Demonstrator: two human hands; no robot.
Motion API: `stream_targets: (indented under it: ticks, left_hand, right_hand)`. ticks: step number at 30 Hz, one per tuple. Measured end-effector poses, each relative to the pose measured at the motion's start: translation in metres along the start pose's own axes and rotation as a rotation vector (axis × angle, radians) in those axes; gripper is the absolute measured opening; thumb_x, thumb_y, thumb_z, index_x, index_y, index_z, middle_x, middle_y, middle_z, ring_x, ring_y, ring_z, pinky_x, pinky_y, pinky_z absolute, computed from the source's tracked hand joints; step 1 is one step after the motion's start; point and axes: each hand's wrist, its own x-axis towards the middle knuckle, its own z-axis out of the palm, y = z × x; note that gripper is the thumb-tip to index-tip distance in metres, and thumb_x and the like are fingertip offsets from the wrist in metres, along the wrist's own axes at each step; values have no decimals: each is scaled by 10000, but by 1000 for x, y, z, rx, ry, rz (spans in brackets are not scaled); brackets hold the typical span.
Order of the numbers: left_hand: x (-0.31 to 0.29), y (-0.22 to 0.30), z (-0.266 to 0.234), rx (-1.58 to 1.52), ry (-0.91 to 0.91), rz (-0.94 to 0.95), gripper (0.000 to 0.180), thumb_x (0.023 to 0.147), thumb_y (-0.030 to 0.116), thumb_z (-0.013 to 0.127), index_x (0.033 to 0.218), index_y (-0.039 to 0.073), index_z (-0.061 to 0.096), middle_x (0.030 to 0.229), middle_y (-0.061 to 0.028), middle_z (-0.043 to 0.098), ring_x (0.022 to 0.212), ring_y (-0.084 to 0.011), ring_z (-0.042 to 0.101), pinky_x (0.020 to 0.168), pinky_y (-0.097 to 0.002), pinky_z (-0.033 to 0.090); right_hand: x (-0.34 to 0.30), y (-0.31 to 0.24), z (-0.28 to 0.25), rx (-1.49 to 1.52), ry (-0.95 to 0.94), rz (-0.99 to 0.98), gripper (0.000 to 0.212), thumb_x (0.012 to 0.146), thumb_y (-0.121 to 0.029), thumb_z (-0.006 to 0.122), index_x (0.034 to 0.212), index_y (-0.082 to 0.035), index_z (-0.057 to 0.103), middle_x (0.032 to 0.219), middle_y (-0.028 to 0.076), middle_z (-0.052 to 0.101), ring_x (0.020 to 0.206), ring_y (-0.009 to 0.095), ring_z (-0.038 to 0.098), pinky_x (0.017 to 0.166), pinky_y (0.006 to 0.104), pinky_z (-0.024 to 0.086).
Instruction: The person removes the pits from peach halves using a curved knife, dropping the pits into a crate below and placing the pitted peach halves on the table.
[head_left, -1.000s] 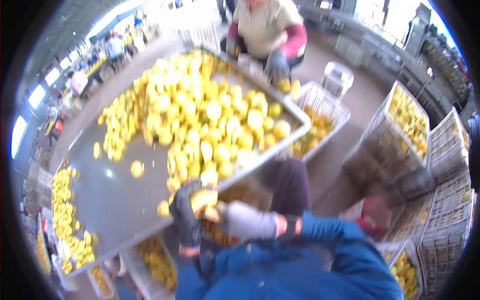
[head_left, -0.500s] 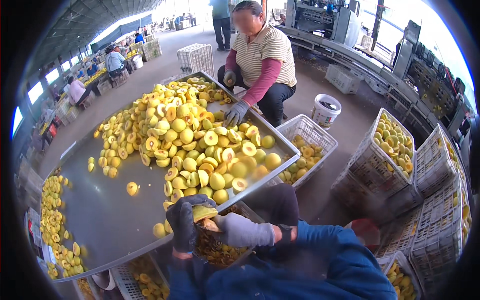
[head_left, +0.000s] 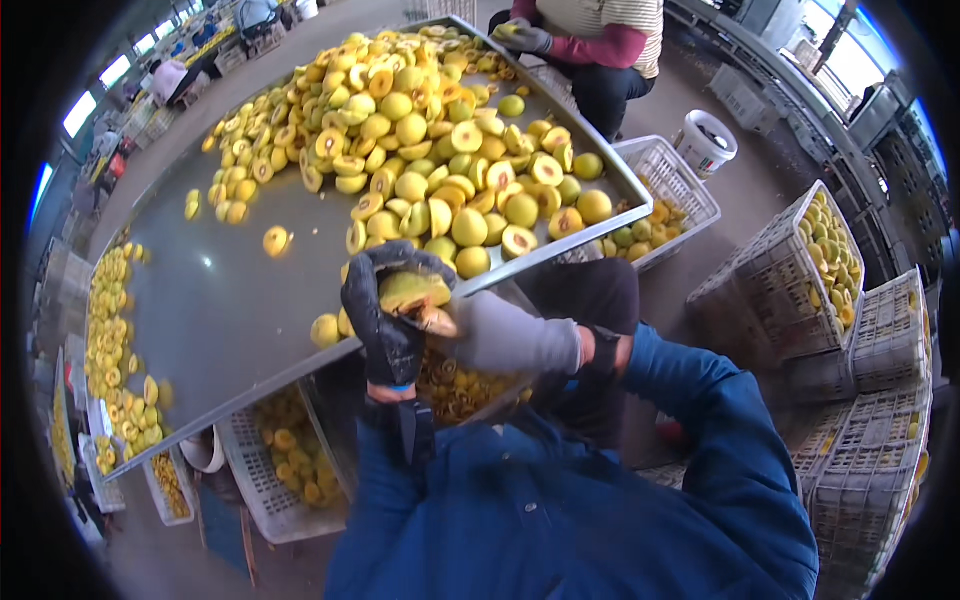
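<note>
In front of my body, over the near edge of the metal table (head_left: 235, 300), my left hand (head_left: 383, 330) in a dark glove is closed around a yellow-green peach half (head_left: 412, 290). My right hand (head_left: 505, 335), gloved in grey, presses against the fruit from the right with its fingers curled. A small pinkish-brown shape sticks out at its fingertips; blur hides whether it is a tool or a bare thumb. A heap of halved yellow peaches (head_left: 410, 130) with reddish pit hollows covers the table's far and right parts. Below my hands sits a container of pits and scraps (head_left: 465, 385).
Across the table a co-worker's gloved hands (head_left: 522, 37) hold a piece of fruit. White crates of peaches (head_left: 775, 290) are stacked at the right; another crate (head_left: 670, 170) stands beside the table. A white bucket (head_left: 706, 145) is behind it. More fruit pieces (head_left: 110, 350) line the table's left edge.
The view has tipped downward, so the table and heap appear higher. Both my hands stay together at the same peach half. The co-worker's hand has left the heap and joined the other.
</note>
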Motion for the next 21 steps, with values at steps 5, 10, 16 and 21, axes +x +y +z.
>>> stream_targets:
  ticks: [5,10,16,21]
  left_hand:
    - [-12,-24,-16,-136,28,-52,438,1017,420,379,1095,35,573,936,-116,639,851,-267,632,805,-422,539]
    - [-19,-23,-19,-408,67,-203,423,1013,411,397,1071,37,586,951,-113,635,873,-267,628,808,-424,543]
    - [-13,-21,-54,792,-343,304,385,1013,294,403,1086,-45,571,911,-122,663,812,-206,649,810,-332,529]
    - [-35,-22,-27,-99,-60,-16,408,970,228,548,1280,-22,460,1143,-141,596,1030,-237,609,896,-390,540]
  right_hand:
    - [-13,-18,-5,-271,-127,146,189,779,-170,660,813,6,602,739,210,621,691,394,626,599,428,482]
    - [-20,-10,3,46,-108,203,274,769,-240,664,860,-5,556,676,167,574,675,364,623,582,436,485]
    - [-32,7,7,107,-273,-148,195,730,-249,636,705,-84,534,624,117,515,602,327,575,546,425,461]
    - [-29,-1,37,-373,-145,135,253,791,-180,667,921,-28,512,686,186,636,650,372,649,576,461,517]
